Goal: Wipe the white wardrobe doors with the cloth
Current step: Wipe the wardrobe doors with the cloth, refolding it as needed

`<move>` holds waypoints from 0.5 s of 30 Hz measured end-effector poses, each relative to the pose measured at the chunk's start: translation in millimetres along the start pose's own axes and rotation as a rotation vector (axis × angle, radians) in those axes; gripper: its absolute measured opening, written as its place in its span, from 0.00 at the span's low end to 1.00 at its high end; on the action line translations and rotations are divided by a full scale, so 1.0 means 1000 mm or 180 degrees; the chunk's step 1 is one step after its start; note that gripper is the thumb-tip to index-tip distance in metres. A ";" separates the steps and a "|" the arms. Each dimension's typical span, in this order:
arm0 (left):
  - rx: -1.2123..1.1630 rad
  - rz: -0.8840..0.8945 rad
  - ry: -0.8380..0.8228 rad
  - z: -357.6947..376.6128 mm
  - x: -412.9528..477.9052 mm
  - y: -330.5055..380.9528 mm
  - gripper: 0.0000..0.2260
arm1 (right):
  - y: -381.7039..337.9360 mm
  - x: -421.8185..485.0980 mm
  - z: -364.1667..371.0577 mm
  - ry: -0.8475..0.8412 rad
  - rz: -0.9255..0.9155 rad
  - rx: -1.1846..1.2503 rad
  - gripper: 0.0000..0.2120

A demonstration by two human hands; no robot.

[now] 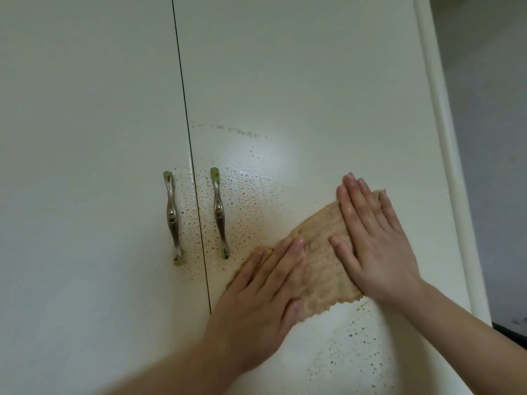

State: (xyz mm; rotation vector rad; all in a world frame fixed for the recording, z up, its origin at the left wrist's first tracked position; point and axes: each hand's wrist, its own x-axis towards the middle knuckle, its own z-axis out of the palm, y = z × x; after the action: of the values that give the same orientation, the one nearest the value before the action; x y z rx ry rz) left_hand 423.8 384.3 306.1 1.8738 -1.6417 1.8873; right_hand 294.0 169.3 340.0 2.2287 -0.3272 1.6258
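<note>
Head view: a tan cloth [322,252] is pressed flat against the right door [299,81] by both hands. Left hand [262,297] and right hand [373,240] are laid with fingers straight, side by side, near the handles [219,212].

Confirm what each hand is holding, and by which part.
Nothing gripped. Left hand presses the lower-left end of the tan cloth, right hand its upper-right end, flat against the right wardrobe door, fingers straight.

Cream-white wardrobe doors [285,81], brownish speckles [251,195]; tan nubbly cloth [322,252]; silvery handles [219,215], possibly green-tipped.
</note>
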 end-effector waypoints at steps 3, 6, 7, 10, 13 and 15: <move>-0.0117 -0.0221 -0.0036 -0.004 0.034 0.003 0.28 | 0.012 0.013 -0.004 0.0083 0.0263 0.0142 0.35; -0.0008 -0.0438 0.0025 -0.007 0.070 -0.008 0.29 | 0.023 0.032 -0.007 0.0128 0.0484 0.0178 0.35; 0.0007 -0.0566 0.0045 -0.010 0.081 -0.016 0.29 | 0.025 0.039 -0.009 0.0147 0.0529 0.0195 0.34; -0.0039 -0.1015 0.0142 -0.019 0.113 -0.037 0.27 | 0.028 0.064 -0.014 0.0217 0.0628 0.0265 0.34; -0.0014 -0.1349 0.0165 -0.027 0.139 -0.055 0.27 | 0.024 0.100 -0.021 0.0292 0.0640 0.0372 0.34; 0.0091 -0.1495 0.0164 -0.032 0.153 -0.067 0.27 | 0.025 0.119 -0.024 0.0331 0.0493 0.0358 0.34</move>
State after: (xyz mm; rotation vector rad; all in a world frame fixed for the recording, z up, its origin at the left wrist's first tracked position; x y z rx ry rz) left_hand 401.0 339.9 468.4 1.9778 -1.0391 1.7432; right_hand 300.2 160.0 463.9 2.2379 -0.3981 1.8762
